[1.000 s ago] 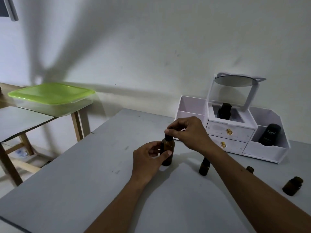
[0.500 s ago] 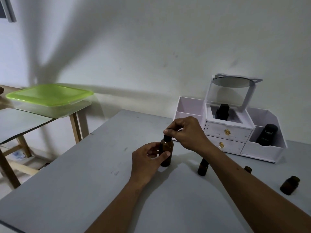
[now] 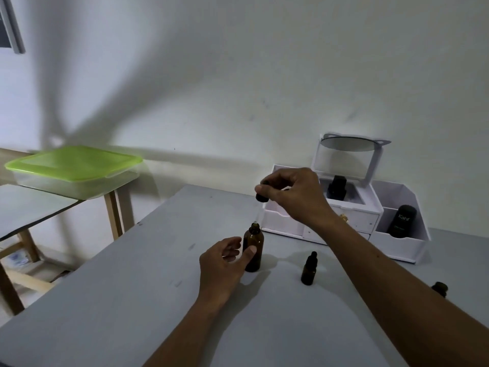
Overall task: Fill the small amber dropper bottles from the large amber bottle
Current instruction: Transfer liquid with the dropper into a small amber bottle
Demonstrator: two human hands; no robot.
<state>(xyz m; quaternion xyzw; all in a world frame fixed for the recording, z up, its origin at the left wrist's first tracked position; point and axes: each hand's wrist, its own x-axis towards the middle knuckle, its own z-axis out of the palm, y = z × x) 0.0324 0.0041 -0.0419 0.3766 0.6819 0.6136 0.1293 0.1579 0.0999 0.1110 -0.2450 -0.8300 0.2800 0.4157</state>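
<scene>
- Green-lidded clear box (image 3: 74,169) sits on a side table (image 3: 31,207) at the far left, one of it, no part of the job.
- Left hand (image 3: 225,260) steadies the large amber bottle (image 3: 253,247), thumb pressed on its front and fingers curled round its left side.
- That bottle stands upright on the grey table (image 3: 132,300), neck open. I judge it to be glass: stiff, smooth, breakable, and heaviest when full. The body is the place to hold it, low for steadying and mid-height for pouring. One of these.
- Black cap (image 3: 261,197) hangs well above the bottle, pinched in the fingertips of the right hand (image 3: 293,193). It looks light and rigid. One cap.
- Small dropper bottle (image 3: 309,270) stands capped, just right of the big one and apart from it. Light and tippy, I'd guess, so it wants a hold on the body while its top is turned.
- White organiser (image 3: 402,247) behind holds two black containers.
- Second small amber bottle (image 3: 440,288) peeks from behind the right forearm. Two small ones show in all.
</scene>
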